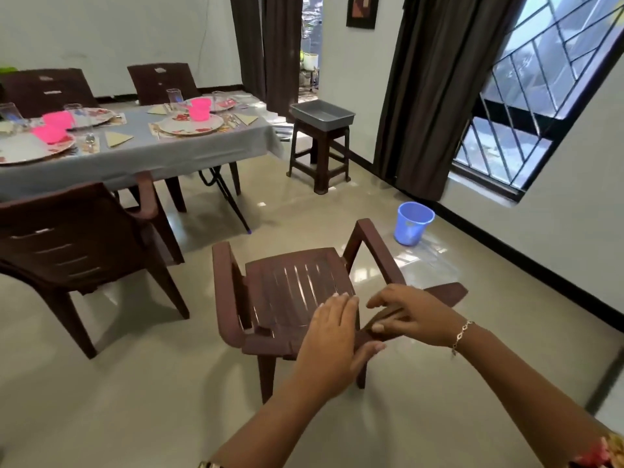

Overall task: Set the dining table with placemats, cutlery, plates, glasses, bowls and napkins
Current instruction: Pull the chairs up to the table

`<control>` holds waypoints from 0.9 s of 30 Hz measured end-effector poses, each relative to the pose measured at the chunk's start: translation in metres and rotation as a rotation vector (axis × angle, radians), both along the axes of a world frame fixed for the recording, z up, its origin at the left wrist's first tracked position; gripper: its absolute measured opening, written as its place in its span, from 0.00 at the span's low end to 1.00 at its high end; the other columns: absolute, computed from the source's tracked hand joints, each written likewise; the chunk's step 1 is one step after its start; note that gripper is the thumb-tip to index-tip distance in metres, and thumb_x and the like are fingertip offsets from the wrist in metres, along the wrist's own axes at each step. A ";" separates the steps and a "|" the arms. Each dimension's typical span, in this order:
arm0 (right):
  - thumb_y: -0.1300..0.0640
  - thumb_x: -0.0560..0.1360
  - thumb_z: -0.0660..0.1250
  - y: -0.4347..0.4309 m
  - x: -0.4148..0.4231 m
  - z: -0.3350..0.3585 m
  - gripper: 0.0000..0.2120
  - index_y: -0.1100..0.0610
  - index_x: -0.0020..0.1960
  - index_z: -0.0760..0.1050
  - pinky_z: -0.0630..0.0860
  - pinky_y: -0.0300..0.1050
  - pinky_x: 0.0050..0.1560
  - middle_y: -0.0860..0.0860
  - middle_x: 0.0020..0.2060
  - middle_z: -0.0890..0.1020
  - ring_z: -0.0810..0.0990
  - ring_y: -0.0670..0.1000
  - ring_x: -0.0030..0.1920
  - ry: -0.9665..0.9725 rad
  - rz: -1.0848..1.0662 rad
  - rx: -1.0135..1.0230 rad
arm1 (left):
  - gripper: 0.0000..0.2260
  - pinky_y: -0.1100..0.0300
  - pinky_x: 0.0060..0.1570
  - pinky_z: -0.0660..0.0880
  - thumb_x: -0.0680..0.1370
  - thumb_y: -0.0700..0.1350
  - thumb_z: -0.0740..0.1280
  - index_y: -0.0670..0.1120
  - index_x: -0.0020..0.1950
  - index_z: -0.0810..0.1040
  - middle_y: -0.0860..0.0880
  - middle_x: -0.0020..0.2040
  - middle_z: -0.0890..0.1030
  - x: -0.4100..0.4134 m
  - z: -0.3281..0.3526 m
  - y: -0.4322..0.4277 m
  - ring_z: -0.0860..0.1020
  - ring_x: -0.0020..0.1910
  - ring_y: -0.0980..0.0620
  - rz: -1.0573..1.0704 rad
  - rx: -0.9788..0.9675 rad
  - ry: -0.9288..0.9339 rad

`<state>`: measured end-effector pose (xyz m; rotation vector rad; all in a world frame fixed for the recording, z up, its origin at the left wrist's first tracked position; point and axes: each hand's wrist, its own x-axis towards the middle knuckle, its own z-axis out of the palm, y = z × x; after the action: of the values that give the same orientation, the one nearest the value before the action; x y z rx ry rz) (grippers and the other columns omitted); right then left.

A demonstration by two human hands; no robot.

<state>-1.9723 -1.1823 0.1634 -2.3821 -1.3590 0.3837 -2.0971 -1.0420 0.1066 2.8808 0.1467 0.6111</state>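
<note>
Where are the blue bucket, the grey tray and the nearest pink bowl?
blue bucket (409, 231): head view, outer wall.
grey tray (312, 120): head view, near wall.
nearest pink bowl (50, 134): head view, its side.

Two bare forearms on my feed, thin gold-coloured chain-link bracelet (462, 336) at the right wrist, gold-coloured band (209, 464) edging the left wrist, pink-and-green floral fabric sleeve (602, 450), short pale nails on left hand (332, 336) and right hand (417, 315)
</note>
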 end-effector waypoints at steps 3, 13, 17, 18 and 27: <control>0.23 0.63 0.54 -0.023 0.008 -0.021 0.38 0.49 0.59 0.75 0.72 0.39 0.53 0.44 0.51 0.78 0.75 0.42 0.51 -0.021 0.045 -0.123 | 0.30 0.61 0.53 0.76 0.74 0.67 0.52 0.47 0.61 0.76 0.52 0.56 0.81 -0.005 -0.019 -0.005 0.80 0.55 0.54 -0.045 0.100 0.002; 0.57 0.59 0.77 -0.024 0.031 -0.074 0.17 0.42 0.44 0.79 0.73 0.40 0.37 0.38 0.38 0.82 0.81 0.44 0.38 -0.417 0.000 -0.041 | 0.20 0.64 0.24 0.68 0.54 0.42 0.79 0.49 0.43 0.81 0.53 0.31 0.78 0.012 -0.029 0.002 0.75 0.25 0.53 -0.039 0.166 0.083; 0.57 0.57 0.78 -0.015 0.041 -0.078 0.14 0.44 0.40 0.81 0.76 0.40 0.31 0.38 0.35 0.82 0.80 0.44 0.34 -0.470 0.042 0.015 | 0.18 0.64 0.21 0.65 0.50 0.39 0.79 0.49 0.35 0.78 0.52 0.25 0.75 0.018 -0.024 0.008 0.72 0.20 0.52 -0.007 0.177 0.114; 0.56 0.58 0.77 -0.013 0.044 -0.079 0.13 0.44 0.40 0.81 0.76 0.40 0.31 0.38 0.35 0.83 0.80 0.44 0.34 -0.480 0.054 0.033 | 0.18 0.64 0.21 0.65 0.50 0.39 0.79 0.49 0.35 0.78 0.51 0.25 0.75 0.021 -0.025 0.011 0.72 0.20 0.52 -0.005 0.180 0.118; 0.57 0.60 0.73 0.031 0.093 -0.081 0.10 0.44 0.39 0.81 0.76 0.39 0.31 0.39 0.34 0.82 0.80 0.45 0.33 -0.536 0.097 0.145 | 0.18 0.66 0.21 0.65 0.48 0.40 0.80 0.49 0.32 0.77 0.52 0.24 0.74 0.063 -0.026 0.047 0.72 0.19 0.53 0.043 0.174 0.151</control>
<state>-1.8790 -1.1518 0.0825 -2.3929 -1.6586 -0.3491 -2.0337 -0.9950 0.0802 3.0999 0.1867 0.4329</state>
